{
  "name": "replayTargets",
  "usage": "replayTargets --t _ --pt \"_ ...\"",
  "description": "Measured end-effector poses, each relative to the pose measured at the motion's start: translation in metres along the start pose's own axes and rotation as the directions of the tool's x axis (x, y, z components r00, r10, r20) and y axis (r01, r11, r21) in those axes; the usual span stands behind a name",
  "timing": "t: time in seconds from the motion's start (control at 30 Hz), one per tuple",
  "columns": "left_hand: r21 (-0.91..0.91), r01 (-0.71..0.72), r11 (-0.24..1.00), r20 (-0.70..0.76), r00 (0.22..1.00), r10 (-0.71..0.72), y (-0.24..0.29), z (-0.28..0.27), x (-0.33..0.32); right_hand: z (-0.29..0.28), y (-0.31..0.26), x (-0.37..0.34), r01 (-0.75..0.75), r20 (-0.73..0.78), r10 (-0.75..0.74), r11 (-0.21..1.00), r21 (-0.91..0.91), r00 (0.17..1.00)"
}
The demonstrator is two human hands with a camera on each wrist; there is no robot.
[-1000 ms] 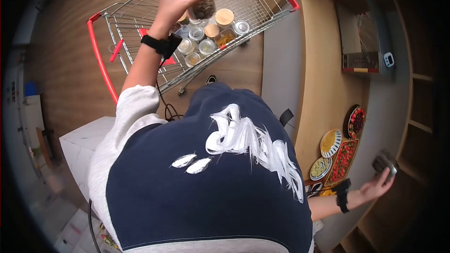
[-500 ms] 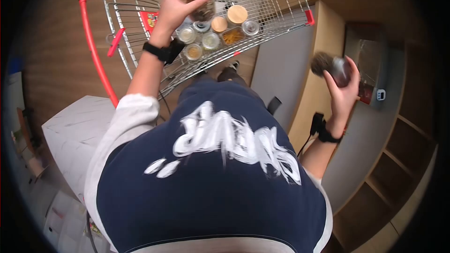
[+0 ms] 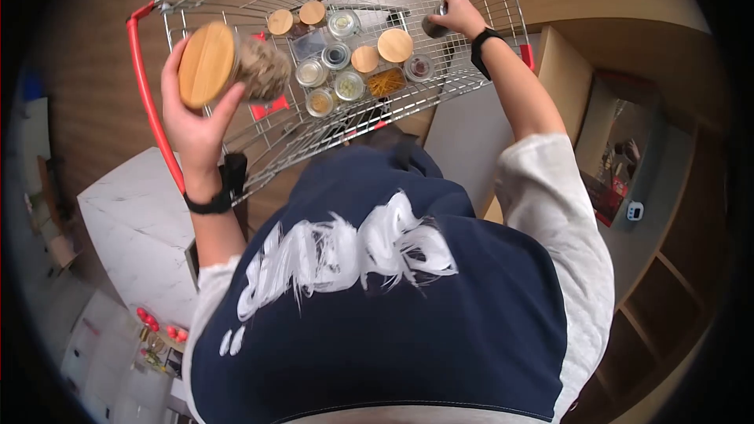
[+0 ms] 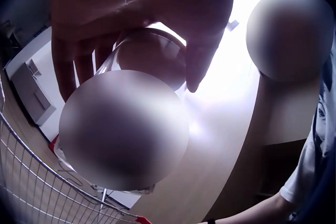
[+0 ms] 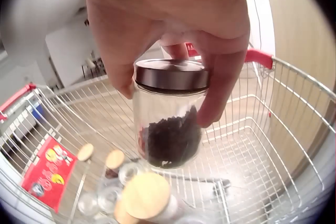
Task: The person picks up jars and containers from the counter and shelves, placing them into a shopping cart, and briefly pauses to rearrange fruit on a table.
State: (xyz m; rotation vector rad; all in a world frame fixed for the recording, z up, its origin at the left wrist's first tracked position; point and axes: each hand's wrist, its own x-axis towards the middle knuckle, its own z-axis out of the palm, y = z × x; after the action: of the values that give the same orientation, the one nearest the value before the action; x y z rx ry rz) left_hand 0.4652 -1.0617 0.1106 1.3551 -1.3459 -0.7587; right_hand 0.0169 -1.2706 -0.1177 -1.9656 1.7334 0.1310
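Observation:
My left hand (image 3: pixel 192 129) grips a glass jar (image 3: pixel 265 71) with a round wooden lid (image 3: pixel 207 65) and brownish dried pieces inside. It is tilted, above the handle end of a shopping cart. In the left wrist view a blurred patch hides much of the jar below the left hand (image 4: pixel 142 3). My right hand (image 3: pixel 463 17) holds a smaller glass jar (image 5: pixel 170 129) by its metal lid (image 5: pixel 172 75), over the cart's far right part. Dark, crumbly contents fill its lower half. In the right wrist view it hangs upright above the basket floor.
Several jars stand in the wire cart (image 3: pixel 503 8), among them a large wooden-lidded jar (image 3: pixel 395 45), a container of yellow sticks (image 3: pixel 386 82) and a clear-lidded jar (image 3: pixel 419 68). A white marbled block (image 3: pixel 141 220) is at the left. Wooden shelves (image 3: pixel 667 290) line the right side.
My right hand has carried the small jar from the counter on the right across into the cart. My left hand has moved left and down, and its jar is now tilted.

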Motion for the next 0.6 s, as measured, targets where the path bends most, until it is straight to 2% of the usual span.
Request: replayTargets --t 0.07,0.1,0.13,0.2,0.27,0.33,0.37,0.47,0.5,0.6 --pt "0.129 0.043 0.991 -0.025 0.999 -0.040 0.002 0.005 -0.006 0.030 0.012 0.028 -0.125 0.063 0.138 0.976 -0.178 0.988" --pt "0.162 0.060 0.985 -0.034 0.998 -0.056 0.000 0.007 -0.010 0.024 0.001 0.026 -0.175 0.143 0.203 0.967 -0.188 0.969" --pt "0.194 0.079 0.978 -0.048 0.996 -0.071 -0.001 0.009 -0.015 0.037 0.006 0.037 -0.185 0.151 0.211 0.968 -0.171 0.966" --pt "0.268 0.106 0.957 -0.058 0.994 -0.094 -0.011 0.007 -0.023 0.068 0.019 0.059 -0.248 0.167 0.296 0.934 -0.257 0.941" --pt "0.289 0.165 0.943 -0.076 0.986 -0.149 -0.021 0.010 -0.030 0.094 0.026 0.073 -0.306 0.204 0.355 0.922 -0.238 0.912" --pt "0.143 0.326 0.934 -0.158 0.939 -0.304 -0.030 0.014 -0.033 0.121 0.033 0.086 -0.406 0.295 0.442 0.896 -0.178 0.847" --pt "0.069 0.381 0.922 -0.157 0.917 -0.367 -0.030 0.021 -0.028 0.134 0.032 0.086 -0.404 0.314 0.438 0.899 -0.171 0.842" --pt "0.161 0.373 0.914 -0.108 0.927 -0.359 -0.044 0.029 -0.004 0.156 0.031 0.079 -0.415 0.342 0.425 0.904 -0.105 0.838" --pt "0.296 0.316 0.901 -0.098 0.949 -0.301 -0.044 0.037 0.008 0.161 0.027 0.075 -0.407 0.355 0.418 0.907 -0.111 0.836" --pt "0.415 0.236 0.879 -0.009 0.967 -0.255 -0.048 0.068 0.043 0.187 0.038 0.073 -0.391 0.388 0.398 0.915 -0.102 0.831"
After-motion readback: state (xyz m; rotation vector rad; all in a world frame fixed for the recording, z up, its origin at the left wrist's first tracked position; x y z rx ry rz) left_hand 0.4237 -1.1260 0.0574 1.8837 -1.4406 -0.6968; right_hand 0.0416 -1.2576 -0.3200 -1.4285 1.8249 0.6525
